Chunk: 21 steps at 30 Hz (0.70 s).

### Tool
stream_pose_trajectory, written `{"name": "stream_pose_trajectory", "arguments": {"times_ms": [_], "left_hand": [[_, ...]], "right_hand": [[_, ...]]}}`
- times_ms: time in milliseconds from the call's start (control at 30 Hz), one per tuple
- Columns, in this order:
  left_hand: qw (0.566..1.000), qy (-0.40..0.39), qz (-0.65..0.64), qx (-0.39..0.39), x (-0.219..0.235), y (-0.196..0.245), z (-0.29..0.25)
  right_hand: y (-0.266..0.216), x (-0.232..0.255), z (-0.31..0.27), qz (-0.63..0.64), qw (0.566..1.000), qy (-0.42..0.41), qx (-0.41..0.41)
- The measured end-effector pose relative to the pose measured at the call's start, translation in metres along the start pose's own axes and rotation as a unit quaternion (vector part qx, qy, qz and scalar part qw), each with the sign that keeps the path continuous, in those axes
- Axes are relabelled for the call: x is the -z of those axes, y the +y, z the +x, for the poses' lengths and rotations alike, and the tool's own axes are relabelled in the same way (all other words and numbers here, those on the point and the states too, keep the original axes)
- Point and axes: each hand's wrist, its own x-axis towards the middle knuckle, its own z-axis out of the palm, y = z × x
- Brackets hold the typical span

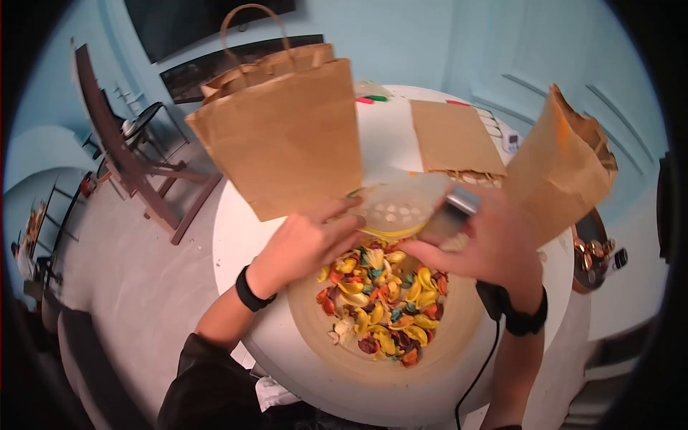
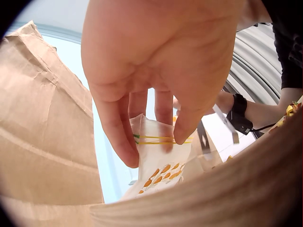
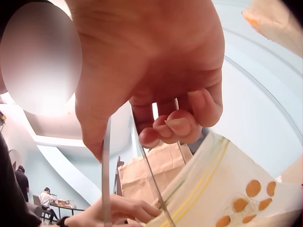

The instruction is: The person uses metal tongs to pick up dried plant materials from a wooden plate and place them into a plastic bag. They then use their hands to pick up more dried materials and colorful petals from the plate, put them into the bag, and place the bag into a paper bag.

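A translucent zip bag point(image 1: 394, 192) with yellow seal lines stands at the far side of a heap of dried petals point(image 1: 387, 308) in yellow, orange, teal and dark red. My left hand point(image 1: 297, 240) pinches the bag's edge near its seal; the left wrist view shows orange shapes on the bag point(image 2: 163, 177). In my right hand point(image 1: 494, 240) are flat metal tongs point(image 1: 459, 204), gripped between thumb and fingers. The two arms of the tongs point(image 3: 106, 179) stand apart in the right wrist view, one overlapping the bag's edge. The petals lie on a round wooden tray point(image 1: 304, 322).
A tall paper bag with a handle point(image 1: 287, 136) stands at the back left of the round white table point(image 1: 236, 247). Another paper bag point(image 1: 555, 172) leans at the right. A flat brown paper piece point(image 1: 455, 136) and a small white timer point(image 1: 511, 142) lie behind. A black cable point(image 1: 476, 380) runs from my right wrist.
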Motion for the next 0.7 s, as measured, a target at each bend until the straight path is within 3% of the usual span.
{"name": "stream_pose_trajectory", "arguments": {"times_ms": [33, 133, 433, 700], "left_hand": [[1.000, -0.001, -0.014, 0.004, -0.001, 0.000, 0.001], [0.999, -0.004, -0.030, -0.011, -0.004, -0.005, 0.005], [0.999, -0.016, -0.018, -0.041, -0.004, -0.004, 0.007], [0.997, -0.057, -0.034, -0.049, -0.009, -0.004, 0.007]], "right_hand": [[0.003, -0.004, 0.001, -0.010, 0.999, -0.015, -0.032], [0.022, -0.024, 0.000, -0.002, 0.999, -0.051, -0.010], [0.013, -0.031, 0.004, -0.053, 0.988, -0.136, -0.059], [0.016, -0.027, 0.002, -0.013, 0.980, -0.150, -0.134]]}}
